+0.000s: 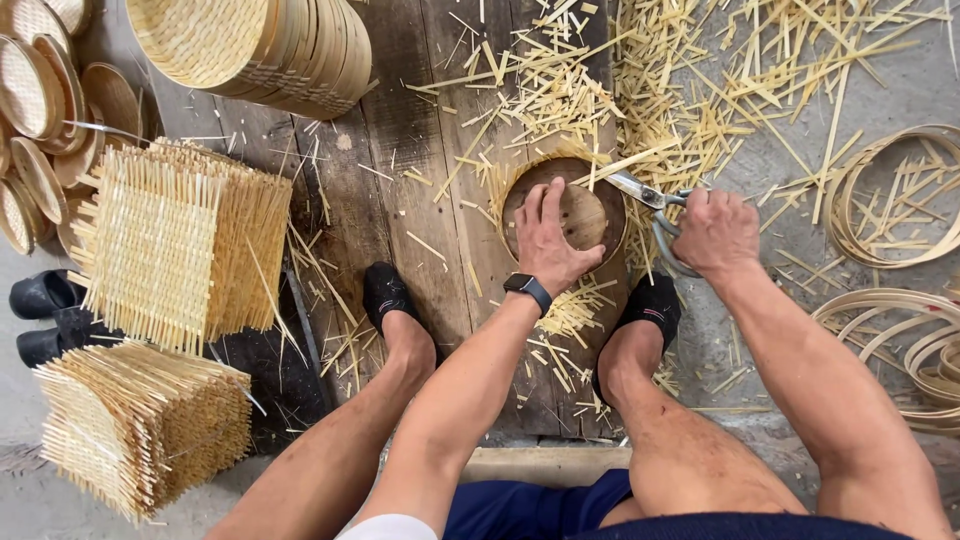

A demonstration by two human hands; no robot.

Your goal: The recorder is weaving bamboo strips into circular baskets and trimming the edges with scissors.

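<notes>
On a worn wooden board [400, 200] laid on the grey floor, we see many cut bamboo strips [690, 90] scattered. The left hand [548, 240] presses flat, fingers spread, on a round wooden disc [590, 215] sitting inside a woven bamboo mat, between the two feet. The right hand [715, 232] is clenched around the handles of metal scissors [645, 195], whose blades touch the disc edge. Stacks of square woven mats [170, 245] stand at the left.

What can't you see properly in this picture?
- Head view: the round wooden disc is partly covered by the left hand.
- The scissors handles hide inside the right hand.
- The stacked round baskets are cut off by the top edge.
</notes>
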